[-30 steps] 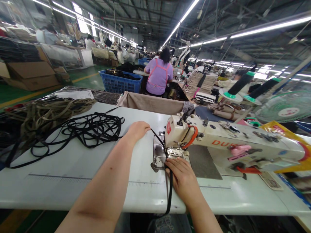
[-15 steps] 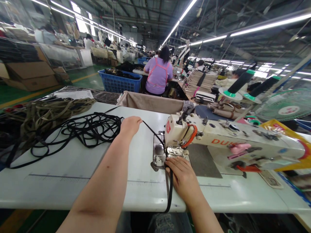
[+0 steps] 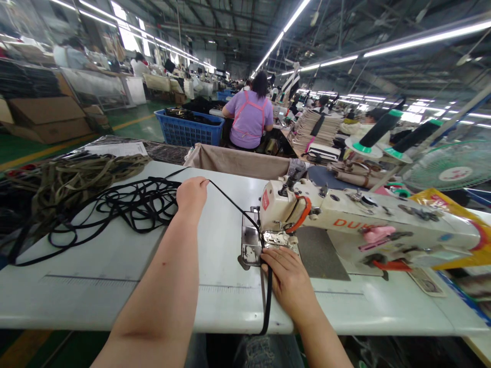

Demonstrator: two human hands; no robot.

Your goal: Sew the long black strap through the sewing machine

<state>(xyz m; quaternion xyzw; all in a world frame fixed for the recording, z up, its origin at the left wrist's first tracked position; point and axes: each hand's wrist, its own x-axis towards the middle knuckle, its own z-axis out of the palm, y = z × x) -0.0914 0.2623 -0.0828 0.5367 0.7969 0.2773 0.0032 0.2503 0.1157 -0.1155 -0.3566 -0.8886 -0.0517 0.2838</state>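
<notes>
A narrow black strap (image 3: 229,198) runs taut from my left hand (image 3: 192,194) to the needle area of a sewing machine (image 3: 280,209). My left hand is closed in a pinch on it, raised over the white table. On the near side of the metal needle plate (image 3: 251,237), my right hand (image 3: 286,271) holds the strap at its fingertips, the fingers close together. From there the strap drops past the table's front edge. A tangled heap of black strap (image 3: 141,204) lies left of my left hand, partly behind it.
Olive straps (image 3: 92,174) are piled at the table's far left. A beige cloth-lined bin (image 3: 238,161) stands behind the table, with a seated person (image 3: 249,120) beyond it. At right are black thread cones (image 3: 379,133) and a green fan (image 3: 452,171).
My left hand has moved left and slightly towards the back, drawing a longer stretch of strap away from the machine. My right hand stays in place.
</notes>
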